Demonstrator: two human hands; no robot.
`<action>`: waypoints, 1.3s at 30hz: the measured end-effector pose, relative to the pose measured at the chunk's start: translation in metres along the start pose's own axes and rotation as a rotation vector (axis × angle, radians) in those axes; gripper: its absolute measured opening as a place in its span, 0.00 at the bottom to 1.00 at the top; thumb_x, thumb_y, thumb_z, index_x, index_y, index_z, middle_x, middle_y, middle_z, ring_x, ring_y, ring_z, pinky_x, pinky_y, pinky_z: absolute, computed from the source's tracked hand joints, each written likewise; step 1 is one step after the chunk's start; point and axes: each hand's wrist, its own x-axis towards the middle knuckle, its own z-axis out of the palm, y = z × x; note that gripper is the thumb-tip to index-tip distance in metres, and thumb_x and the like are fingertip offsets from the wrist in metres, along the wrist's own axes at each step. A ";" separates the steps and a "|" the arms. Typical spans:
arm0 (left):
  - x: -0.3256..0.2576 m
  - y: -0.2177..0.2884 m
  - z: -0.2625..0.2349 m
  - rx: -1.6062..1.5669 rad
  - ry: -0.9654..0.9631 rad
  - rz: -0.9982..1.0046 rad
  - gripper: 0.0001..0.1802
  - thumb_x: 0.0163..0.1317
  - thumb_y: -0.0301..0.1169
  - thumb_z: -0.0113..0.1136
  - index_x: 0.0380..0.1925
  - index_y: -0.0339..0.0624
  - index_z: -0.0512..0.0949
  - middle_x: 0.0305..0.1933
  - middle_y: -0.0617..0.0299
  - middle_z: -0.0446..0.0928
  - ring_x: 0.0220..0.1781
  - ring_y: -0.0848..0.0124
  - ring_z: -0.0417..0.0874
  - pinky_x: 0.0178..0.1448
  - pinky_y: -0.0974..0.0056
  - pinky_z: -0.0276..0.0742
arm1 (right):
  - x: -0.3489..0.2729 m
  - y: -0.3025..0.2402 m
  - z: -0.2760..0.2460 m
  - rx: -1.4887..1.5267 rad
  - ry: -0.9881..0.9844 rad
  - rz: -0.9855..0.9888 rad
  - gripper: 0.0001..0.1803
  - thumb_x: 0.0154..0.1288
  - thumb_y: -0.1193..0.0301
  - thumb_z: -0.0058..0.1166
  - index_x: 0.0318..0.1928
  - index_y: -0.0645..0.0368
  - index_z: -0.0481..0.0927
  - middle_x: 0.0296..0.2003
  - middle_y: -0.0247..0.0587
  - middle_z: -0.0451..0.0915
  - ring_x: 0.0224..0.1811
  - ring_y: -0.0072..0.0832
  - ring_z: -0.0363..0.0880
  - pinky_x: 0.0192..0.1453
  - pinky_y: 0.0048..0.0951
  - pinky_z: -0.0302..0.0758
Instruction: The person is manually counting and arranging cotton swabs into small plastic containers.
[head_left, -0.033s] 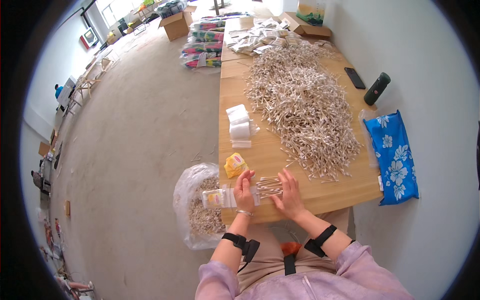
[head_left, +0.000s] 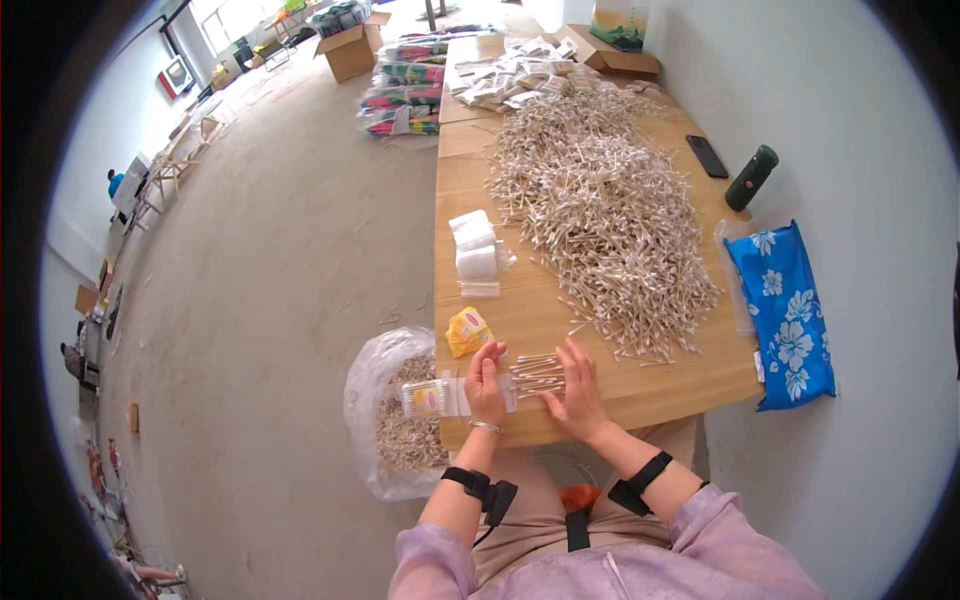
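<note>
On the near table edge, my left hand (head_left: 487,390) is closed over the empty end of a clear plastic bag (head_left: 458,396), its fingers curled. The bag's other end reaches past the table's left edge and carries a row of cotton swabs with a yellow-and-white card (head_left: 428,398). Between my hands lies a small row of loose cotton swabs (head_left: 538,375), side by side. Against their right ends rests my right hand (head_left: 580,392), fingers stretched out and thumb apart. Several yellow cards (head_left: 467,330) lie just beyond my left hand.
A big heap of cotton swabs (head_left: 610,210) covers the table's middle. Flat clear bags (head_left: 475,245) lie to its left, filled packs (head_left: 525,72) behind. At right are a phone (head_left: 707,156), a dark bottle (head_left: 752,178) and a blue flowered pack (head_left: 785,315). A plastic sack (head_left: 365,385) of swabs stands below left.
</note>
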 end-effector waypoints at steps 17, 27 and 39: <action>0.002 0.000 0.002 -0.045 -0.006 -0.014 0.20 0.75 0.36 0.39 0.56 0.32 0.69 0.55 0.51 0.75 0.60 0.65 0.74 0.67 0.63 0.66 | 0.004 -0.008 0.022 0.008 0.067 0.027 0.42 0.51 0.71 0.66 0.65 0.64 0.59 0.68 0.57 0.51 0.70 0.53 0.52 0.71 0.47 0.53; 0.001 0.002 0.003 0.001 0.010 -0.008 0.20 0.75 0.37 0.40 0.55 0.32 0.70 0.55 0.52 0.75 0.59 0.66 0.75 0.66 0.64 0.66 | 0.000 0.004 0.011 0.156 0.051 0.111 0.36 0.58 0.70 0.56 0.66 0.65 0.57 0.69 0.56 0.50 0.72 0.52 0.48 0.74 0.49 0.46; 0.002 -0.003 0.000 -0.022 -0.021 0.024 0.20 0.75 0.36 0.40 0.55 0.30 0.70 0.55 0.50 0.75 0.60 0.65 0.74 0.67 0.63 0.66 | -0.012 -0.015 0.010 -0.431 -0.464 -0.111 0.52 0.60 0.40 0.46 0.71 0.66 0.47 0.73 0.54 0.41 0.77 0.45 0.32 0.77 0.48 0.30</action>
